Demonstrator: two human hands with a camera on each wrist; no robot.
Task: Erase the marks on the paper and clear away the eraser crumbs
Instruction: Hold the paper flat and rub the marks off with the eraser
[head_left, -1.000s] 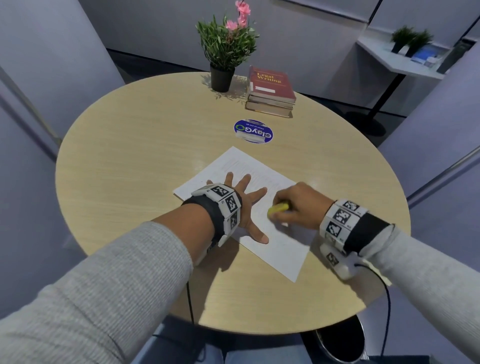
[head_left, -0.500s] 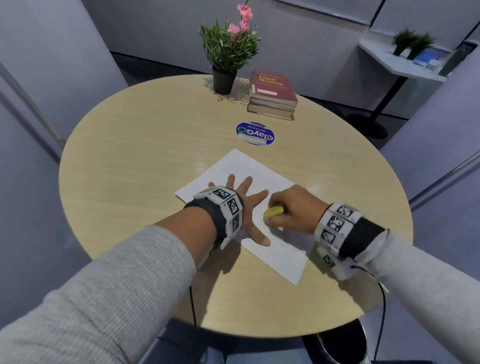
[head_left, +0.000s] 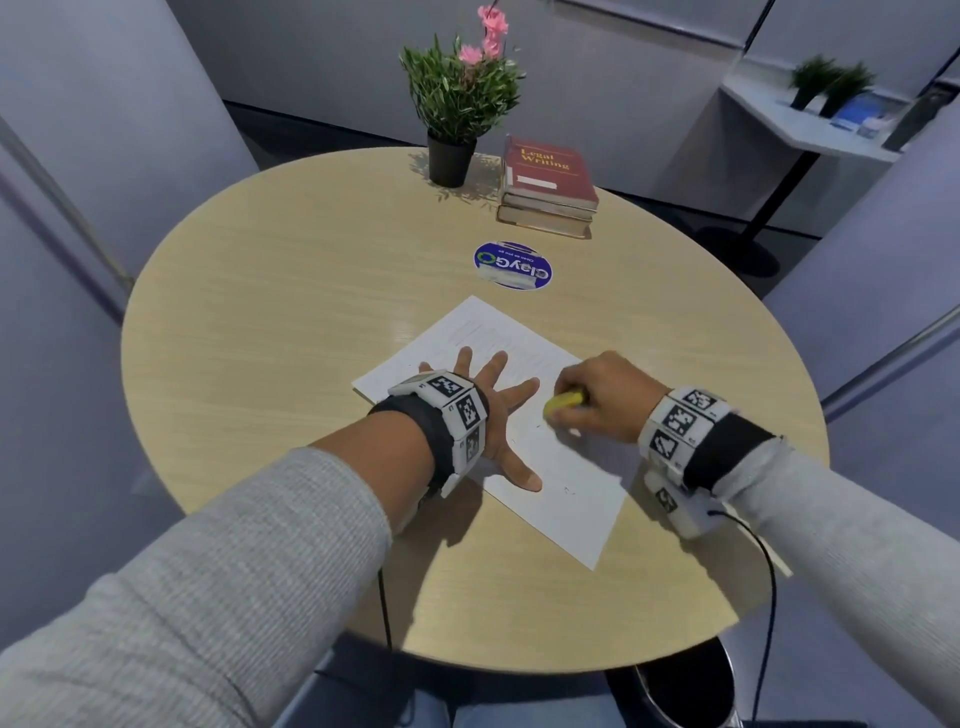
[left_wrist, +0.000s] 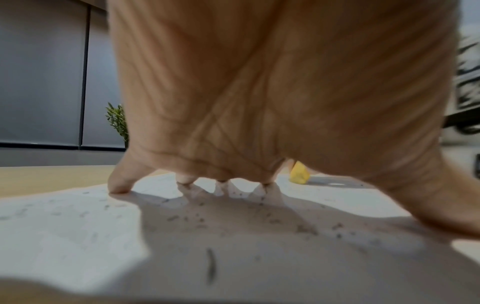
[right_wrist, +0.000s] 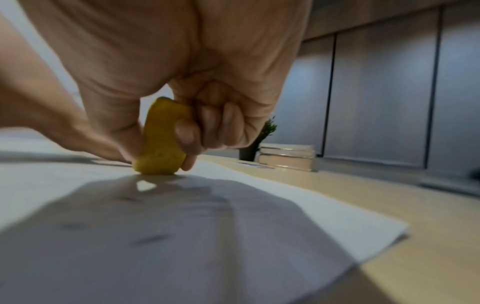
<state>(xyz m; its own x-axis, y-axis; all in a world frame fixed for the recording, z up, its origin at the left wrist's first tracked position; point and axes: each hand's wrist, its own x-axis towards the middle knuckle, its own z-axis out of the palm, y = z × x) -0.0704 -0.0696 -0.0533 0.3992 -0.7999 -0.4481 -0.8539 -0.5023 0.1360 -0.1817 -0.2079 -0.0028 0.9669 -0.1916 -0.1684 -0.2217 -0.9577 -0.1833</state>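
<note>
The right hand (head_left: 605, 397), pinching the eraser (head_left: 563, 402), has slid back from beside the left hand's (head_left: 493, 410) thumb — another rubbing stroke. The left, fingers spread, pins the paper (head_left: 571, 483); crumbs (left_wrist: 301, 227) await clearing.

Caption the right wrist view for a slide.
Right hand pinches a yellow eraser against the paper.

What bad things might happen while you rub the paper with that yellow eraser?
The paper might crumple or tear if the left hand, spread flat on it, lets it slip while the right hand rubs the eraser hard. The dark crumbs lying under the left palm could smear into grey streaks if the hand slides. When swept off, crumbs may scatter over the table.
</note>
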